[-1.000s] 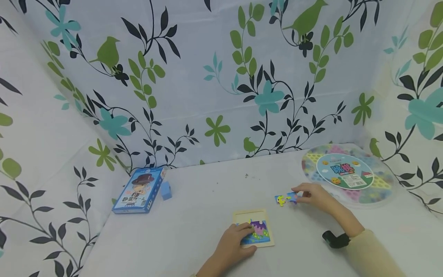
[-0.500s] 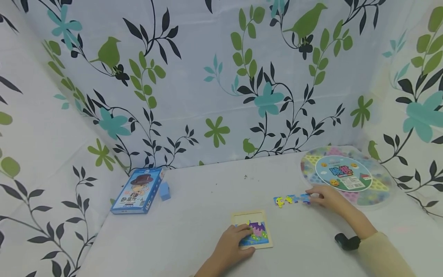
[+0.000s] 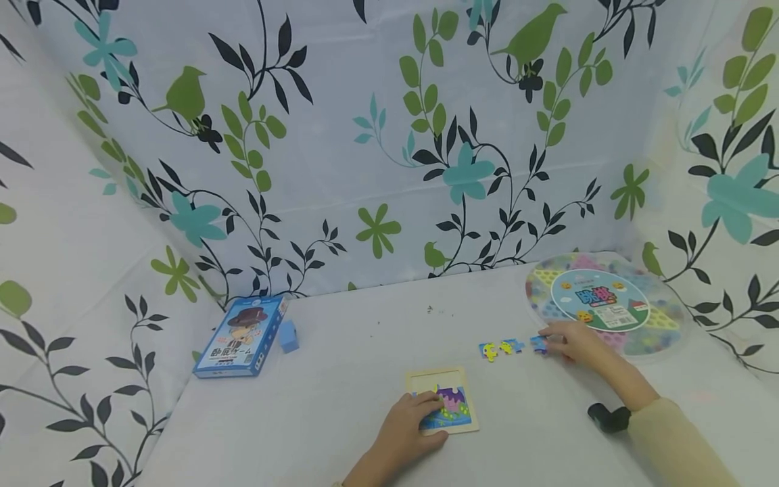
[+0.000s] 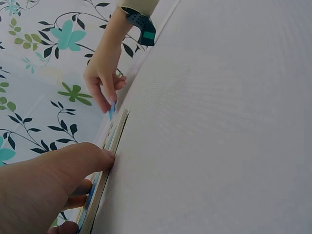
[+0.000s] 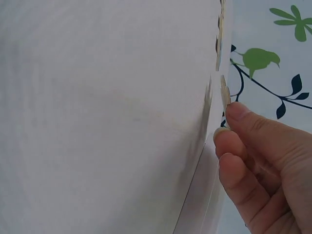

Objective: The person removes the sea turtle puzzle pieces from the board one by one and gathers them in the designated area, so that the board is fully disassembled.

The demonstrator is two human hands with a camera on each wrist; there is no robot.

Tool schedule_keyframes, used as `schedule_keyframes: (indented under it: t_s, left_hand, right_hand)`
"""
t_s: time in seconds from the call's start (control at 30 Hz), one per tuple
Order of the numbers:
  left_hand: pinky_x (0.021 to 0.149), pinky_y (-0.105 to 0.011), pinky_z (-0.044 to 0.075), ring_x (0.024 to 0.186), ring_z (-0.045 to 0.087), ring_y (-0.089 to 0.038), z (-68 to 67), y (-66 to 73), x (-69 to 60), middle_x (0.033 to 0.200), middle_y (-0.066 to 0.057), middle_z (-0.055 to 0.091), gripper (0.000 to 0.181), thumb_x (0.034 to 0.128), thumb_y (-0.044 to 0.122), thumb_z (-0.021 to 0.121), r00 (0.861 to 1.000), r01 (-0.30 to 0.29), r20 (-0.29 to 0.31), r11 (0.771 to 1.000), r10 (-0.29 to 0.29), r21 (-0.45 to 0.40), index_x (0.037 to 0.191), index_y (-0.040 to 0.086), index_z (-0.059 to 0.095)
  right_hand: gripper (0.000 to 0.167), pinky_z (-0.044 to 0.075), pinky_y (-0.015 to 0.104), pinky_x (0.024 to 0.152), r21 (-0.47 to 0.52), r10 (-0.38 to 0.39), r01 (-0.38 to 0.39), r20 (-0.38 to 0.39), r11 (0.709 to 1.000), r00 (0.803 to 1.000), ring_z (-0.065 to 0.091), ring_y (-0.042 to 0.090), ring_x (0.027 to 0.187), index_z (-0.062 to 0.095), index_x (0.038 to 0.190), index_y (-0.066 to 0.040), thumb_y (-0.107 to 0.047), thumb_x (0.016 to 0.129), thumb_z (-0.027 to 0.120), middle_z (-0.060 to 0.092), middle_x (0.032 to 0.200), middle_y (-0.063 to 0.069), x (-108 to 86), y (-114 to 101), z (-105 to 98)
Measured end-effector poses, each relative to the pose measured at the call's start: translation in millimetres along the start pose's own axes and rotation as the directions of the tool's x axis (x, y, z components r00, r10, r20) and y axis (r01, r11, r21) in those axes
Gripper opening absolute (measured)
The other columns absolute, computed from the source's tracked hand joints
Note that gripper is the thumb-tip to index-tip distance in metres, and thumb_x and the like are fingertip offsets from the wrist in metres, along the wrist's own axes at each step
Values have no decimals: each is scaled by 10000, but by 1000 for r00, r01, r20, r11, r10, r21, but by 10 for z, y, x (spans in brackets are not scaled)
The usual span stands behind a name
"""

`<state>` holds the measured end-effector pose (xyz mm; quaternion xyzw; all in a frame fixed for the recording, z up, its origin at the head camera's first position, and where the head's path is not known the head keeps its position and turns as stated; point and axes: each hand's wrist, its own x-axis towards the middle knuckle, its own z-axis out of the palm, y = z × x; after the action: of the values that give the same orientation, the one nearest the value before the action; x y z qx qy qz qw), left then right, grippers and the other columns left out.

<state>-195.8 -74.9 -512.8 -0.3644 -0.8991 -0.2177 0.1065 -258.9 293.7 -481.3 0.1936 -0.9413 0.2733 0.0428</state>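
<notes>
The right hand (image 3: 572,343) has a narrow grip, thumb and finger drawn together on a blue puzzle piece (image 3: 538,344), just right of two loose pieces (image 3: 506,346) on the white surface (image 3: 341,399). The step in hand seems to be sorting or moving that piece; it is best pinched by its edges, kept level, and set down with a small gap so its tabs do not nudge its neighbours. Whether it touches the surface is hard to tell. The left hand's grip lies across the wooden frame (image 3: 435,372), thumb along the near edge and fingers over the picture; light pressure there should steady the frame without lifting the pieces inside, while its bare upper strip stays uncovered. Beyond the right hand, the round game package (image 3: 615,304) sits close enough to crowd the knuckles, so moves toward the frame have more room. A blue card-game box (image 3: 239,338) and a small blue block (image 3: 288,336) stand well apart on the left, out of the way.
</notes>
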Motion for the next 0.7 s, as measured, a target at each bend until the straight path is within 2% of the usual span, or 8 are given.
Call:
schedule_keyframes:
  t_s: [0.07, 0.1, 0.2, 0.3, 0.57, 0.7]
  left_hand:
    - [703, -187, 393, 825, 479, -63, 0, 2, 0, 1100, 67, 582, 407, 744, 394, 678, 1000, 3, 4, 1000, -3, -4, 1058, 137, 655]
    - [699, -184, 391, 822, 476, -61, 0, 2, -1, 1101, 68, 581, 407, 745, 394, 677, 1000, 5, 6, 1000, -5, -5, 1059, 137, 655]
    - [692, -183, 388, 820, 470, -58, -3, 4, 1, 1109, 70, 577, 408, 746, 396, 675, 1000, 16, 12, 1000, -16, -11, 1062, 139, 653]
    - [693, -186, 388, 824, 469, -58, -8, 2, 3, 1116, 73, 573, 408, 747, 396, 671, 999, 26, 20, 1000, -25, -12, 1064, 139, 652]
    - [692, -186, 386, 823, 470, -61, -14, 10, 8, 1108, 65, 579, 405, 746, 391, 671, 999, 31, 34, 999, -31, -14, 1064, 141, 652]
    - [701, -190, 388, 831, 473, -62, -18, 17, 6, 1113, 64, 577, 410, 747, 395, 669, 999, 32, 31, 999, -31, -13, 1067, 139, 650]
  right_hand:
    - [234, 445, 292, 523, -53, -14, 16, 23, 998, 1000, 512, 141, 476, 629, 1010, 62, -67, 815, 619, 552, 1009, 323, 13, -13, 9]
    - [219, 465, 327, 586, -84, -30, 33, 31, 996, 999, 562, 194, 557, 633, 994, 61, -61, 813, 615, 523, 1071, 334, 21, -21, 12]
    - [160, 442, 442, 753, -182, -102, 108, 45, 977, 994, 581, 359, 828, 645, 927, 52, -37, 797, 613, 598, 966, 255, 55, -42, 21]
    - [111, 403, 489, 805, -220, -141, 147, 44, 964, 989, 521, 439, 951, 652, 868, 46, -14, 779, 622, 638, 856, 164, 82, -48, 36]
    - [87, 462, 382, 702, -226, -146, 159, 75, 961, 987, 585, 277, 780, 657, 844, 34, -10, 779, 619, 617, 784, 82, 125, -49, 64]
    - [98, 464, 368, 691, -211, -156, 169, 77, 963, 985, 577, 269, 772, 652, 858, 47, 11, 772, 622, 603, 791, 88, 137, -61, 62]
